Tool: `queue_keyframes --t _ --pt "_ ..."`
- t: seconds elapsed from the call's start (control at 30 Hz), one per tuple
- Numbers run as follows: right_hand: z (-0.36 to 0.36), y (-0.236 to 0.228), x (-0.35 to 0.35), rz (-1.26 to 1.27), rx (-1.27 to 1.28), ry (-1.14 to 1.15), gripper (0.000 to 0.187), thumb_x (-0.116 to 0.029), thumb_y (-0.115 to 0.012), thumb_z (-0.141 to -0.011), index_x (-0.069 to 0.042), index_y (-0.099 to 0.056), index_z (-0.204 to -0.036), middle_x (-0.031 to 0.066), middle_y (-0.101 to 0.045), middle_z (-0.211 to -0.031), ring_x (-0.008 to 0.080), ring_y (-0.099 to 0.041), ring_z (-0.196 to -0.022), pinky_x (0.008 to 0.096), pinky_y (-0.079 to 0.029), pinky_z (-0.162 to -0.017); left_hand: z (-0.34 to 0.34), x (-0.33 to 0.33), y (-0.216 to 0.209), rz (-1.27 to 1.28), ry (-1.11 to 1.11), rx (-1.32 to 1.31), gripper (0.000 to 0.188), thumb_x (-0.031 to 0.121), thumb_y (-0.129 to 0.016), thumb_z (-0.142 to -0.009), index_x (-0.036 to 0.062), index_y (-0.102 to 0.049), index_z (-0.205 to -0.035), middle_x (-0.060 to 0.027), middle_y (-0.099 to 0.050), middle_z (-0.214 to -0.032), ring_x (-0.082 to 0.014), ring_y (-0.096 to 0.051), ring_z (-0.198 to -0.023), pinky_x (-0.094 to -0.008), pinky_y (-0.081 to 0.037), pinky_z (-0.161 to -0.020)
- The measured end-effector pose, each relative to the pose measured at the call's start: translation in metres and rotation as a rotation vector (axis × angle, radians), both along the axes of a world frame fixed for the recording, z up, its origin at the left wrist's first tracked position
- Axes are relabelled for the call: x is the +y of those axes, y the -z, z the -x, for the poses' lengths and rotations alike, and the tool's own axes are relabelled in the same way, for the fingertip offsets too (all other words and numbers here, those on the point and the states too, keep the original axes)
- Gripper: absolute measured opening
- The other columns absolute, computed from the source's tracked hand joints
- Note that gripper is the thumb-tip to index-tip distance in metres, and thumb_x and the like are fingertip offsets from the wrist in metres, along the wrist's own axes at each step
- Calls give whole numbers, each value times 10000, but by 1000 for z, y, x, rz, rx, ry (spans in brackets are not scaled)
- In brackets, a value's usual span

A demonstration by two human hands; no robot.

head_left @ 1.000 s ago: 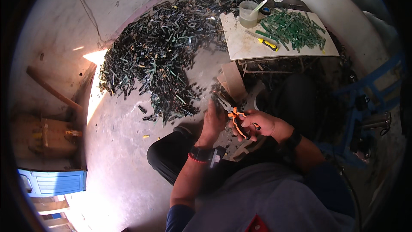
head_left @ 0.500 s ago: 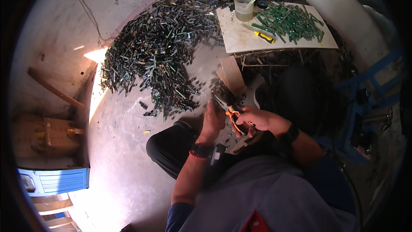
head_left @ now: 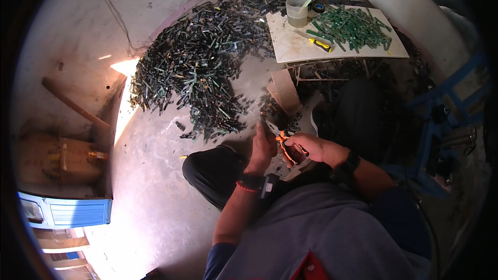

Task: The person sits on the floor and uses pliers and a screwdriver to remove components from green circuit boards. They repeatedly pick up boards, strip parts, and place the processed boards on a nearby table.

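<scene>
Low in front of my lap, my right hand (head_left: 314, 148) is wrapped round a pair of pliers (head_left: 282, 139) with orange and black handles. The pliers' jaws point away from me, up and to the left, beside the fingertips of my left hand (head_left: 263, 144). That hand is closed with the thumb pointing up; whatever sits in its fingers is too small and dark to name. Beyond the jaws, dark scraps lie on the floor next to a piece of brown cardboard (head_left: 286, 91).
A large heap of dark strips (head_left: 202, 67) spreads over the floor ahead. The low white table (head_left: 288, 52) bears green circuit-board strips (head_left: 353, 27), a plastic cup (head_left: 296, 14), a yellow-black screwdriver (head_left: 320, 44) and a tape roll (head_left: 318, 8). A blue metal frame (head_left: 456, 96) stands at right.
The whole view has shifted slightly to the right. My hands keep nearly the same pose, with the pliers still held beside the left fingertips.
</scene>
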State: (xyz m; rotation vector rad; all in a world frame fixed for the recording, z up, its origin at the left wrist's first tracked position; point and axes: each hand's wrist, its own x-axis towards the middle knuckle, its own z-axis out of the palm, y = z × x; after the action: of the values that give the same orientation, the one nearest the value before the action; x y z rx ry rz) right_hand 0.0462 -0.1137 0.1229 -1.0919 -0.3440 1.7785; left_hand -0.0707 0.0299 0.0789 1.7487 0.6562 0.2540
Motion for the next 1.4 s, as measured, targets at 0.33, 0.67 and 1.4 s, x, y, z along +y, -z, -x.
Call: queue_keyframes --t 0.33,0.67,1.4 --pt "29 4 -7 45 472 264 246 -244 -462 -897 -12 -542 -911 96 -565 -761 192 -531 -599 303 -430 -514 11 -21 10 592 -156 45 669 541 -152 -958 33 -546 -772 -45 -543 -569 -147 -477 -464 -280 -394 -467" --pt "-11 35 -12 -218 -1652 -80 213 -129 -569 -773 -8 -492 -930 201 -566 -814 366 -580 -735 455 -464 -623 9 -27 13 529 -362 110 624 595 -284 -932 97 -468 -605 41 -316 -461 -89 -284 -371 -259 -212 -375" --pt "-52 -15 -28 -359 -1664 9 250 -65 -545 -793 6 -498 -1028 203 -590 -830 385 -583 -778 417 -478 -645 -10 -32 -59 603 -191 20 606 609 -342 -914 152 -320 -515 44 -278 -449 -77 -231 -378 -273 -169 -384"
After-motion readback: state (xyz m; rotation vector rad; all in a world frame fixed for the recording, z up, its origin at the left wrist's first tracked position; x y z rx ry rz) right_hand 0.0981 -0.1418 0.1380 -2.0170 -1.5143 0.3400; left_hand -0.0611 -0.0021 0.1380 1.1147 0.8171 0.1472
